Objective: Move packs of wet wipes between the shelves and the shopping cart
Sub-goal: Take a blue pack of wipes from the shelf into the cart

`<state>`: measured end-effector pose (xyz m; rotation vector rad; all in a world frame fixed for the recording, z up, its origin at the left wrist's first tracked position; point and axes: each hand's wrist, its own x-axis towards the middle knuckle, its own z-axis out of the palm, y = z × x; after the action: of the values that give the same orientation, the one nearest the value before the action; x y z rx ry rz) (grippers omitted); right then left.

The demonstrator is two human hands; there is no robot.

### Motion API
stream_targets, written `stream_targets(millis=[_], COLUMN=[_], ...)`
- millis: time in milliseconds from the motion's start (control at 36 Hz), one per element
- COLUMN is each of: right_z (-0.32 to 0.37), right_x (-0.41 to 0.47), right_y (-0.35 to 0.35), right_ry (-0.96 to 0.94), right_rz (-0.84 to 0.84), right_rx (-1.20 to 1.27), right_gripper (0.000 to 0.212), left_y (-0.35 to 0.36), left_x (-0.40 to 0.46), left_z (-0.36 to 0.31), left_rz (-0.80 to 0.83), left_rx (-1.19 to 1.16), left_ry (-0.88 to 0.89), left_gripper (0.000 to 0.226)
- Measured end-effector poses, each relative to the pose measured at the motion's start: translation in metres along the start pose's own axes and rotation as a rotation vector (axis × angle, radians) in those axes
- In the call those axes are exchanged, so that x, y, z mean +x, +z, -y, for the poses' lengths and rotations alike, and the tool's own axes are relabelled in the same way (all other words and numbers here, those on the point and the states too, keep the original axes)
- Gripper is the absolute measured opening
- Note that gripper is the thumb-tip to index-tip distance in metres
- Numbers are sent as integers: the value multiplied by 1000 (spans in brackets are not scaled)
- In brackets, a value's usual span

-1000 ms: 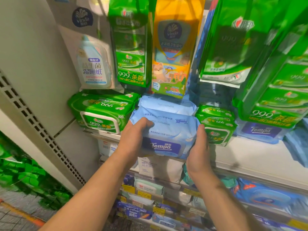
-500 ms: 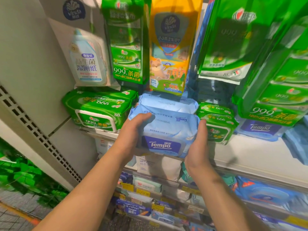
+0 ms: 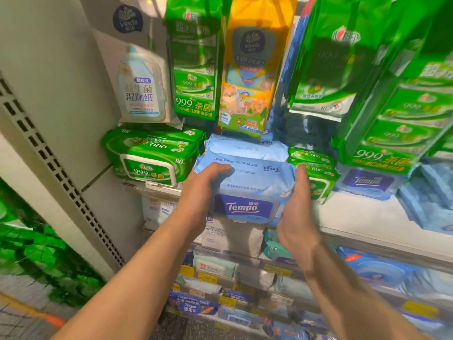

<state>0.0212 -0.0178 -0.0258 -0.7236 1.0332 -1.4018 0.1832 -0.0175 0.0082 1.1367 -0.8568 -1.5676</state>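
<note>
A light-blue Tempo wet wipes pack [image 3: 255,185] with a dark-blue lid is held between my hands at the front edge of the white shelf [image 3: 355,217]. My left hand [image 3: 201,190] grips its left end, fingers curled over the top. My right hand [image 3: 297,207] presses flat against its right end with straight fingers. Just behind it lies another blue pack [image 3: 245,147]. No shopping cart is in view.
Green 999 packs [image 3: 152,158] lie to the left and smaller green packs [image 3: 316,170] to the right. Green, yellow and white packs hang above. Another Tempo pack [image 3: 367,182] lies further right. Lower shelves hold more wipes. A perforated white upright [image 3: 56,168] bounds the left.
Both hands stay on the blue Tempo pack, which has hardly moved. The view has shifted slightly.
</note>
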Motion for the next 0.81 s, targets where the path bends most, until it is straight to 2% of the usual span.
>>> stream_targets(millis=[139, 222, 417, 667, 778, 806], right_z=[-2, 1, 5, 9, 13, 14], right_x=[-28, -52, -100, -166, -189, -194], right_y=[5, 8, 12, 10, 8, 7], right_ry=[-31, -57, -87, -157, -162, -150], right_rz=[-78, -49, 16, -15, 22, 23], right_rx=[5, 10, 27, 144, 172, 176], right_gripper=[63, 59, 66, 62, 62, 60], left_y=[-6, -10, -17, -9, -5, -5], left_x=[-21, -38, -76, -141, -173, -181], left_z=[3, 6, 16, 17, 20, 22], left_rz=[41, 40, 11, 36, -4, -11], left_rx=[3, -8, -49, -83, -72, -66], left_ry=[23, 32, 8, 83, 129, 142], left_gripper=[33, 43, 66, 65, 73, 67])
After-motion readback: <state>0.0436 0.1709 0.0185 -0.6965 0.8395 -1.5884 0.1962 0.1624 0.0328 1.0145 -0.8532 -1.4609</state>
